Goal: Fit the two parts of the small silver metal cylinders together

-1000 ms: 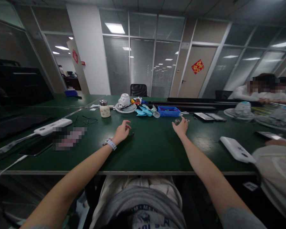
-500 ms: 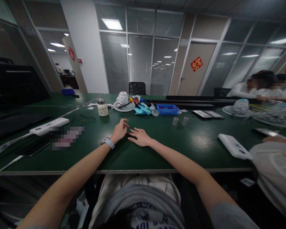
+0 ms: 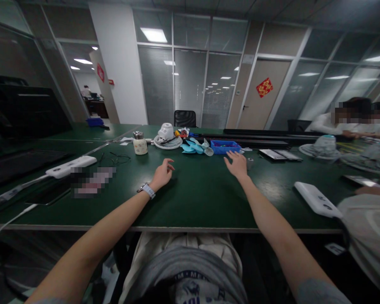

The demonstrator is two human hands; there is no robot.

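My right hand (image 3: pixel 237 165) reaches forward over the green table, palm down with its fingers apart. Just right of it a small metal cylinder (image 3: pixel 250 163) shows in part; a second cylinder seen earlier is hidden behind the hand. Beyond the fingertips stands a blue basket (image 3: pixel 224 149) with small things in it. My left hand (image 3: pixel 163 174), wearing a wristwatch (image 3: pixel 146 190), hovers or rests near the table's middle, fingers loosely bent and holding nothing. Light-blue fan blades (image 3: pixel 193 147) lie beyond and between the hands.
A white fan base and grille (image 3: pixel 167 141) and a cream jar (image 3: pixel 140 146) stand at the back. White power strips (image 3: pixel 71 166) lie left, with a white device (image 3: pixel 316 198) at right. Eyeglasses (image 3: pixel 117 158) lie left. People sit at the far right; another person is close by.
My right hand has moved right and forward, away from my left hand, to the metal cylinders. The left hand stays nearly in place. The view has shifted slightly.
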